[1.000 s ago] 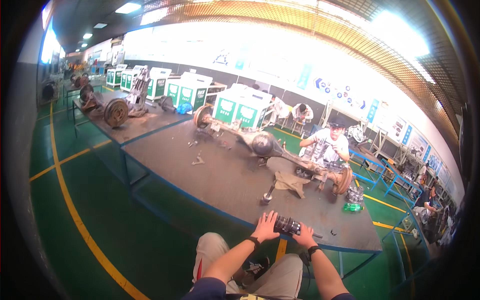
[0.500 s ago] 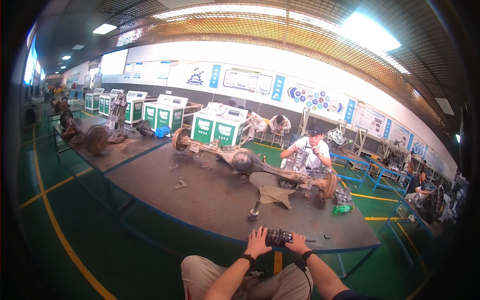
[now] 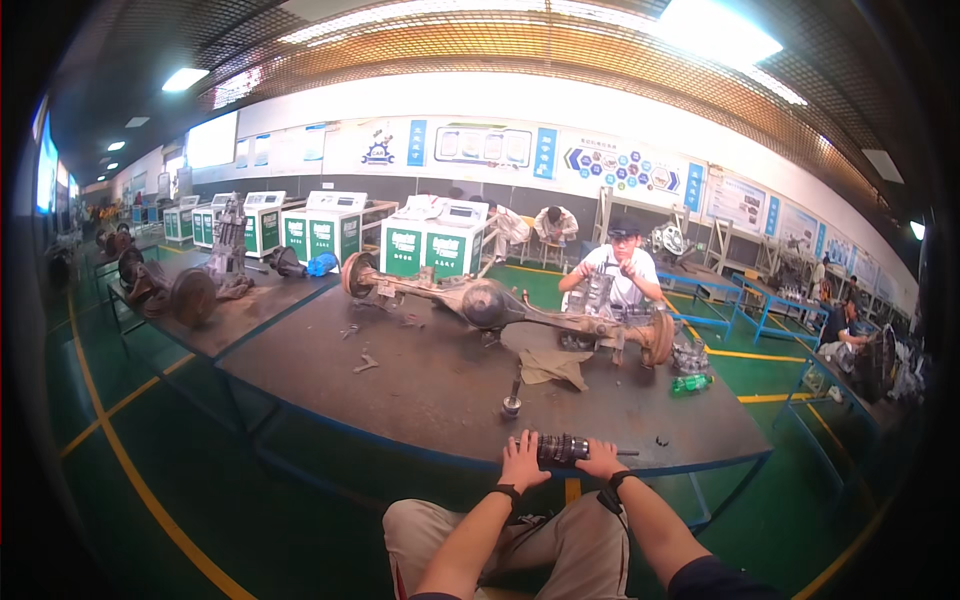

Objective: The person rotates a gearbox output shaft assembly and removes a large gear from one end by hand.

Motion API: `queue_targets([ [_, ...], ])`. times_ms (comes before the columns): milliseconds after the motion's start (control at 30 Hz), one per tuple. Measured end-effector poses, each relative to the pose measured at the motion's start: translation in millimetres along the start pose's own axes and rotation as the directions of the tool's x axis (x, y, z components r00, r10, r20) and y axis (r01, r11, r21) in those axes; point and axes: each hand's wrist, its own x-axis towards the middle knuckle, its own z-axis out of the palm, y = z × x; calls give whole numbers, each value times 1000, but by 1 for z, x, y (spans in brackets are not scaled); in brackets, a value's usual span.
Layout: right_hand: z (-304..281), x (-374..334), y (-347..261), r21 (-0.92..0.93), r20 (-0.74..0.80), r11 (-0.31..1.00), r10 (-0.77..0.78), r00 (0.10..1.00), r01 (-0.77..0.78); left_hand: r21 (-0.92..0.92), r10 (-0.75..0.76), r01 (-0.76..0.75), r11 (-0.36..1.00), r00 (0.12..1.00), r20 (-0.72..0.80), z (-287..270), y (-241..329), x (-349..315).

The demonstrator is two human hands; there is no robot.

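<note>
A dark gear shaft (image 3: 562, 449), with several toothed rings along it, lies level at the near edge of the workbench (image 3: 440, 390). My left hand (image 3: 522, 463) is closed around its left end, fingers over the top. At the other end, my right hand (image 3: 602, 459) grips the shaft, and a thin rod tip sticks out to the right past it. The palms and undersides of the fingers are hidden. Just beyond my left hand stands a small metal joint with a short stem (image 3: 512, 404).
A rusty axle housing (image 3: 486, 303) spans the bench's far side. Before it lie a tan cloth (image 3: 553, 367), a green bottle (image 3: 692, 383) and small metal parts (image 3: 367, 363). Across the bench, a person (image 3: 622, 278) handles a grey metal casting (image 3: 594, 293). Green-and-white cabinets (image 3: 430, 246) stand behind.
The whole view has shifted slightly, so bench and hands appear moved a little. Both hands keep hold of the gear shaft, with little change in their grip.
</note>
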Motion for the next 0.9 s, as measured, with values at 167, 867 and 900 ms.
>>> queue_targets([
  [167, -4, -4, -4, 15, -14, 1000, -23, 1000, 24, 16, -3, 3, 1000, 1000, 20, -4, -2, -1],
  [867, -14, -11, 25, 53, 115, 992, -118, 986, 113, -63, 82, -75, 995, 990, 112, -9, -7, 6],
  [900, -13, -16, 26, 68, 96, 990, -133, 986, 127, -70, 87, -79, 994, 990, 112, -10, -10, 3],
])
